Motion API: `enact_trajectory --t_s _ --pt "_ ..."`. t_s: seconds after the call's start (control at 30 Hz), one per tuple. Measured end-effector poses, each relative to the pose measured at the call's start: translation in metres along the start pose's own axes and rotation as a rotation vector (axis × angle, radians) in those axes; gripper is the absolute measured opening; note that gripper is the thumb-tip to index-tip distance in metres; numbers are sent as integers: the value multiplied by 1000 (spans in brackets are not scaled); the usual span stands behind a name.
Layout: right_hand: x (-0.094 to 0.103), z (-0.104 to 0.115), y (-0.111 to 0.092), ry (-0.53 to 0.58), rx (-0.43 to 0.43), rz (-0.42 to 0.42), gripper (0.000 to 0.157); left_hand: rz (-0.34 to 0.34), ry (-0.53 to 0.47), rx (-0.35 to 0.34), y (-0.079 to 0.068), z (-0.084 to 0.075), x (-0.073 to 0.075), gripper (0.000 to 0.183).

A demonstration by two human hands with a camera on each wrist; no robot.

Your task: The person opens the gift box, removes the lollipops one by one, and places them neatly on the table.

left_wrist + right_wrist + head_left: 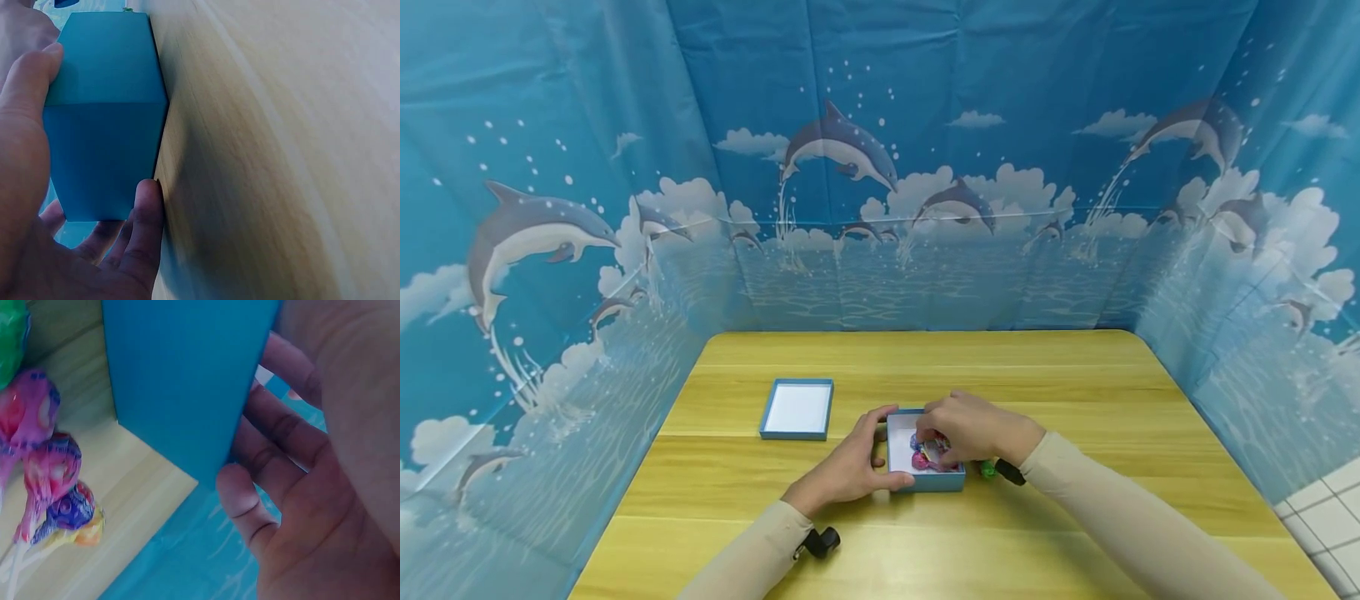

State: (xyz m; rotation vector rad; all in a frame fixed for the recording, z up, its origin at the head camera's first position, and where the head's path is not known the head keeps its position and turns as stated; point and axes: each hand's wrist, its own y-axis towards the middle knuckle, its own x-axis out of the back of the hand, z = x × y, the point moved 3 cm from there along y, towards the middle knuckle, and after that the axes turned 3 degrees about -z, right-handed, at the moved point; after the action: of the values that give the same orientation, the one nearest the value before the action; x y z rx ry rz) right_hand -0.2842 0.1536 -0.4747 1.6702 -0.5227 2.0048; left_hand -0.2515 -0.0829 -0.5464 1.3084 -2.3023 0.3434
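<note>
A square blue box (pixel 925 482) with a white inside stands on the table. My left hand (pixel 847 467) holds its left side; in the left wrist view the thumb lies along one face and the fingers (pixel 149 200) wrap the opposite edge. Inside the box lie lollipops (pixel 921 460) in pink, blue and other bright wrappers. My right hand (pixel 973 427) reaches in over the right rim, its thumb and bent fingers pinching among the lollipops, fingertips partly hidden. In the right wrist view its fingers (pixel 275 456) pass behind the box wall.
The box's lid (pixel 798 408) lies white side up at the left. More lollipops, pink (pixel 53 465), blue (pixel 72 505) and green (pixel 11 340), lie on the wooden table (pixel 1000 367) right of the box, mostly hidden by the right wrist in the head view. Dolphin-printed curtains (pixel 880 275) surround the table.
</note>
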Motion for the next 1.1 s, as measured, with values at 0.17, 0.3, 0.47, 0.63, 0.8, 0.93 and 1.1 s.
enact_trajectory --t_s 0.17,0.3,0.47,0.63,0.8,0.93,1.1 --pt "-2 4 10 29 -10 6 25 -5 24 -6 1 0 1 115" --pt "-3 6 17 37 -31 32 27 -11 30 -8 1 0 2 115" --pt "-8 8 25 60 -59 76 29 -9 27 -7 1 1 1 115" --pt "-11 9 30 95 -67 101 34 -2 -3 -7 1 2 0 113" --pt "-10 8 31 142 -69 98 33 -5 -12 -8 1 2 0 113" --pt "-11 5 33 185 -61 102 31 -9 16 -3 1 3 0 114" --pt "-11 0 37 276 -29 115 27 -12 35 6 2 4 0 115"
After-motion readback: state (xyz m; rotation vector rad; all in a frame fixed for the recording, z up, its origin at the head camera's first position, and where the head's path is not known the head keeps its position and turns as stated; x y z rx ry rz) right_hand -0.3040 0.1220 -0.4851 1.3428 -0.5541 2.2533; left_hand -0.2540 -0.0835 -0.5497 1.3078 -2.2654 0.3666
